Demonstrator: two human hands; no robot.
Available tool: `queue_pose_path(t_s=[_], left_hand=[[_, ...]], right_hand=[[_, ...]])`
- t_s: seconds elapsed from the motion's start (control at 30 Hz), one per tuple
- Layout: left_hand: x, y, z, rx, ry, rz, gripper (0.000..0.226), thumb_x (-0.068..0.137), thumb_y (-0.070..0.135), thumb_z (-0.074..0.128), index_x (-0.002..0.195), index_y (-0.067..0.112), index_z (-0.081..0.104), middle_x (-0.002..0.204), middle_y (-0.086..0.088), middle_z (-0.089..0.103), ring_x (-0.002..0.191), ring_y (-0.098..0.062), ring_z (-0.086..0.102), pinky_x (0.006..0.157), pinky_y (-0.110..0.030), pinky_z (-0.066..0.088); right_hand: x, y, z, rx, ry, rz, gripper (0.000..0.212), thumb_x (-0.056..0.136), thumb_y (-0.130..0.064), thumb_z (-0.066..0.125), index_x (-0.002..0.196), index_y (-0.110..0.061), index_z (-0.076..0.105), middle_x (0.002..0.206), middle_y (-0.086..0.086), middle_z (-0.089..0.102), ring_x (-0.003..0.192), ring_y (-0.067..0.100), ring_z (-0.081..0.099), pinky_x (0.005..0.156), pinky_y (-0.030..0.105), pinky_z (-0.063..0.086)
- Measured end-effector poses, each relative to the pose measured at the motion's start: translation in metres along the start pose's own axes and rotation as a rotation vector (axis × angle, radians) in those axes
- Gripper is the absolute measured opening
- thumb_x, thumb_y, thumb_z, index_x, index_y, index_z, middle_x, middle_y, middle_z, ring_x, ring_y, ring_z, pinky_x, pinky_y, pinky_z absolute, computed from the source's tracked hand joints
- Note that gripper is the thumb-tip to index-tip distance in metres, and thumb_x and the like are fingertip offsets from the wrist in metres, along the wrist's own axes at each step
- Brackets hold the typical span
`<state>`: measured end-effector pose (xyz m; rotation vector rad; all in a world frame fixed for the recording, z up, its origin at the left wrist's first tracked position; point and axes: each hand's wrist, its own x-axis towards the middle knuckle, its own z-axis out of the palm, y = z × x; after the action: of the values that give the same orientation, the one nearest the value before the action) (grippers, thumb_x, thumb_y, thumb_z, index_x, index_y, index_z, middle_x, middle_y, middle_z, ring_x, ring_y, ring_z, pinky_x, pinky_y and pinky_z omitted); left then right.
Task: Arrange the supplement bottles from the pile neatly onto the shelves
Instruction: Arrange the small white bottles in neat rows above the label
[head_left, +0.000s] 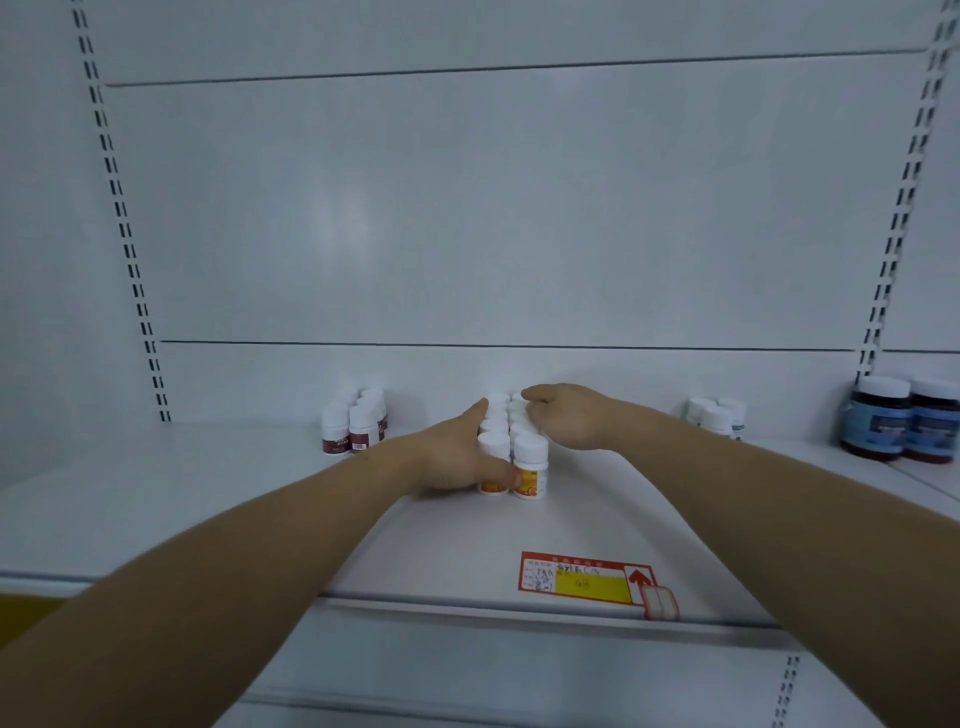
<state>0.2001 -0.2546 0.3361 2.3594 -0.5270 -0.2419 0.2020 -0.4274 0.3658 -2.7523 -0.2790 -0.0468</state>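
Note:
Two short rows of small white-capped bottles with orange labels (531, 467) stand on the white shelf (208, 493), running back toward the rear panel. My left hand (457, 457) lies flat against the left side of the rows, its thumb across the front left bottle's label. My right hand (566, 415) presses against the right side of the rows near the back, its fingers bent over the rear caps. The rear bottles are mostly hidden between my hands.
A cluster of white bottles with dark red labels (353, 423) stands to the left. Small white bottles (719, 415) stand to the right, and two dark jars with blue labels (904, 421) at the far right. A red and yellow price tag (587, 579) sits on the shelf's front edge.

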Motion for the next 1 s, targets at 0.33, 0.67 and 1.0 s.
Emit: queue_pose_path(t_s=[0.33, 0.67, 1.0], left_hand=[[0.002, 0.0, -0.002, 0.142, 0.018, 0.075, 0.093, 0.069, 0.053, 0.075, 0.143, 0.03, 0.025, 0.139, 0.011, 0.042, 0.117, -0.01, 0.048, 0.101, -0.031, 0.041], [0.001, 0.005, -0.001, 0.237, 0.054, 0.105, 0.082, 0.089, 0.052, 0.054, 0.152, 0.026, 0.008, 0.157, 0.008, 0.012, 0.143, -0.013, 0.017, 0.1, -0.017, 0.015], [-0.002, 0.008, 0.004, 0.178, 0.057, 0.085, 0.079, 0.091, 0.048, 0.052, 0.151, 0.019, 0.009, 0.157, 0.005, 0.017, 0.129, -0.004, 0.029, 0.096, -0.017, 0.024]], right_hand=[[0.006, 0.005, 0.0, -0.054, -0.027, -0.02, 0.042, 0.103, -0.024, 0.024, 0.136, -0.01, 0.047, 0.143, 0.008, 0.046, 0.125, 0.023, 0.044, 0.099, 0.03, 0.032], [0.003, 0.009, 0.001, -0.03, -0.01, -0.052, 0.045, 0.104, -0.028, 0.024, 0.129, -0.004, 0.052, 0.138, 0.012, 0.05, 0.123, 0.026, 0.046, 0.102, 0.033, 0.033], [0.005, 0.012, 0.0, -0.059, -0.013, -0.049, 0.046, 0.103, -0.029, 0.024, 0.125, -0.002, 0.054, 0.131, 0.014, 0.054, 0.119, 0.028, 0.048, 0.102, 0.038, 0.037]])
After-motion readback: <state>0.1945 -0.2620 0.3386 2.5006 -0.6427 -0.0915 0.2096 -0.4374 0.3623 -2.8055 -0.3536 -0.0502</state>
